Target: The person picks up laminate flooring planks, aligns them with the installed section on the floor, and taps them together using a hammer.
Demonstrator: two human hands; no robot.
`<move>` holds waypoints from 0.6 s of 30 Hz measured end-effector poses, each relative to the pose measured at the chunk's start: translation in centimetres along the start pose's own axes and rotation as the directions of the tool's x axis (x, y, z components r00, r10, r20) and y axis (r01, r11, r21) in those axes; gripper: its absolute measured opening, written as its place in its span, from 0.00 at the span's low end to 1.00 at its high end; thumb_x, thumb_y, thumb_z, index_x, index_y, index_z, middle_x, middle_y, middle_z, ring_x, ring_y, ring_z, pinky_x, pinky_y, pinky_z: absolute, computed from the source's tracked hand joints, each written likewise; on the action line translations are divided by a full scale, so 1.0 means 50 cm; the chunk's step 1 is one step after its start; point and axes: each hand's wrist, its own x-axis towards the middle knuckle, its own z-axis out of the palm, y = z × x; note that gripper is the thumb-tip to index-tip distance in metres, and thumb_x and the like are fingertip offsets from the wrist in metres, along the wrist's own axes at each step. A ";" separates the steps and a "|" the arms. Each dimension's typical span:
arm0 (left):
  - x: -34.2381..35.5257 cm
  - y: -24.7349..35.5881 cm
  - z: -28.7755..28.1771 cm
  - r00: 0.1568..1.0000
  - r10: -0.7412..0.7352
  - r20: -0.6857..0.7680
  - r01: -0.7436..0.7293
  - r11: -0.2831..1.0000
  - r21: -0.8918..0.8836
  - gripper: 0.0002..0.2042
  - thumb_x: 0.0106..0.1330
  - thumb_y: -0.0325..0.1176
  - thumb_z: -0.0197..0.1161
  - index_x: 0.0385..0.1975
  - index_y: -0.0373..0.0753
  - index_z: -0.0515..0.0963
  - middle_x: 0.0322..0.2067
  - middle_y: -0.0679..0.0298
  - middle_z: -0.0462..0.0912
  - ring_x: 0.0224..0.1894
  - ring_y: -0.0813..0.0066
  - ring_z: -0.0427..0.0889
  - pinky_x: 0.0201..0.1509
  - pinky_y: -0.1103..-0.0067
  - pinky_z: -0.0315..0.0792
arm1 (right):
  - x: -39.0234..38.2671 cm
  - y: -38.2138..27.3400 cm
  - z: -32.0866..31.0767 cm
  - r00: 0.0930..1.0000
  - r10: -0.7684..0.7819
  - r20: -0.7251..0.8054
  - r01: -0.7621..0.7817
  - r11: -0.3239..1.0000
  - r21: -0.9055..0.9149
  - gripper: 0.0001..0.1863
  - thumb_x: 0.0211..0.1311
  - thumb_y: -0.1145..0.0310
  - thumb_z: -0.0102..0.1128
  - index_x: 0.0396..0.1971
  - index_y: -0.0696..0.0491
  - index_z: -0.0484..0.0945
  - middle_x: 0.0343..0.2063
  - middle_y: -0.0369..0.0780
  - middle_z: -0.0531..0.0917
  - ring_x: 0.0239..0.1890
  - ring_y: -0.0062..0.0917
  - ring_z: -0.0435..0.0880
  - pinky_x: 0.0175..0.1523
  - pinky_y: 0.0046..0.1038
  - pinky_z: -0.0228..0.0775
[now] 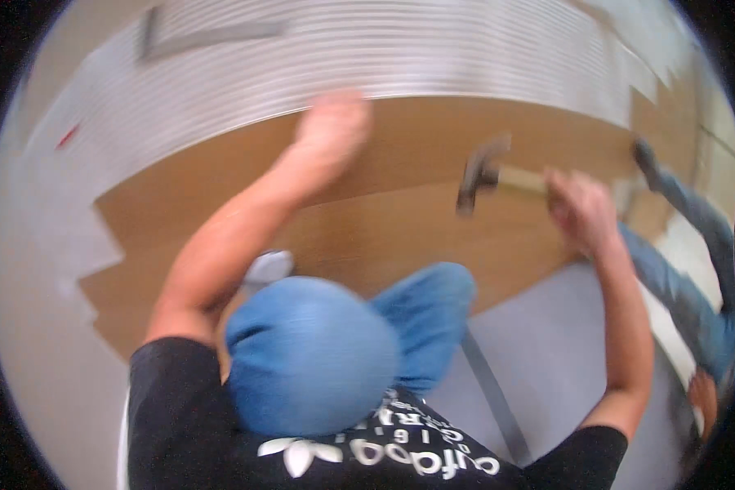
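In my right hand [582,208] is a claw hammer [523,180], gripped by its pale handle. The dark hammer head is blurred and stands above the brown wood-look floor planks [400,216], pointing left. My left hand [335,126] reaches forward to the far edge of the planks, where they meet the white ribbed underlay [465,49]. Motion smears its fingers, so what it touches or holds cannot be made out. My bent knees in blue jeans rise close in front of me.
A grey L-shaped tool [212,37] lies on the underlay at the far left. A small red thing [68,136] is near the left side. Plank ends form a stepped edge there. At the right another person in jeans [686,286] is low on the floor. Grey sheet [539,335] covers the near right.
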 end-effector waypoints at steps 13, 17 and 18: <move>-0.034 0.004 -0.108 0.995 -0.103 0.018 0.103 0.995 -0.001 0.48 0.41 0.28 0.83 0.66 0.28 0.64 0.58 0.50 0.71 0.61 0.52 0.73 0.65 0.65 0.71 | 0.165 0.406 -0.155 0.694 0.667 0.270 -0.407 0.673 -0.617 0.15 0.72 0.63 0.54 0.55 0.43 0.78 0.46 0.45 0.87 0.48 0.44 0.87 0.51 0.45 0.80; -0.045 -0.010 -0.115 0.994 -0.093 -0.054 0.095 0.994 0.046 0.45 0.40 0.27 0.81 0.63 0.29 0.65 0.53 0.53 0.73 0.56 0.55 0.74 0.60 0.66 0.72 | 0.191 0.409 -0.131 0.691 0.674 0.261 -0.420 0.668 -0.614 0.15 0.71 0.68 0.53 0.54 0.43 0.79 0.45 0.43 0.88 0.49 0.41 0.87 0.51 0.44 0.81; -0.050 -0.015 -0.113 0.994 -0.090 -0.063 0.094 0.994 0.062 0.46 0.39 0.27 0.82 0.63 0.29 0.65 0.53 0.53 0.73 0.56 0.56 0.74 0.60 0.66 0.72 | 0.200 0.404 -0.125 0.712 0.646 0.274 -0.393 0.691 -0.607 0.16 0.71 0.66 0.54 0.56 0.44 0.78 0.43 0.44 0.88 0.47 0.42 0.87 0.49 0.44 0.80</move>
